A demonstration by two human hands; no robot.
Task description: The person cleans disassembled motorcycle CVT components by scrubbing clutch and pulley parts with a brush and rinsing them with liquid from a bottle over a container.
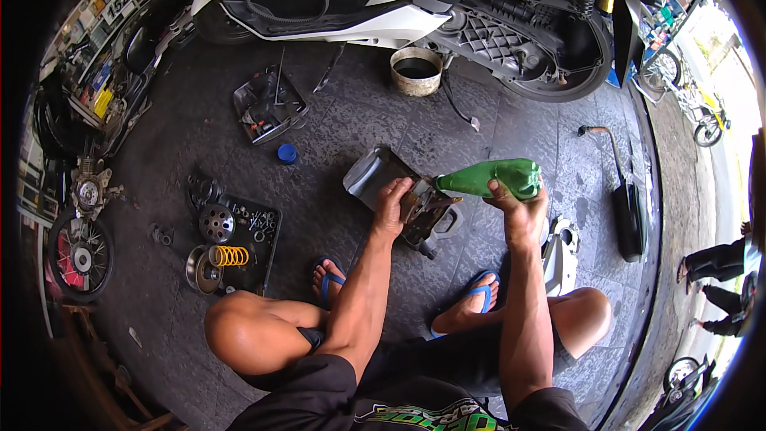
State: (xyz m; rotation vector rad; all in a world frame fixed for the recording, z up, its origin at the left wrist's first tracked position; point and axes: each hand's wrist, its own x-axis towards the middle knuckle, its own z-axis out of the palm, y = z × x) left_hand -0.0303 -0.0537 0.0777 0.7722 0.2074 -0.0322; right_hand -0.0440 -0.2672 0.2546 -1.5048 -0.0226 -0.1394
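My left hand [392,206] grips a small dark metal part [416,203] over an angular container [372,175] on the floor, with more dark parts beneath it. My right hand [519,211] is closed round a green plastic bottle [487,179], tilted nearly horizontal with its narrow end at the metal part. Whether liquid comes out is too small to tell. A pale metal casing [558,259] lies beside my right forearm, and a blue cap-like item [287,154] sits to the left of the container.
A white scooter [343,16] stands ahead, with a stained bucket [415,84] by it. A toolbox [267,108], a parts tray with a yellow spring [231,255], and an exhaust [629,215] lie around me. Motorcycle and shelves line the left; people [710,267] are at the right.
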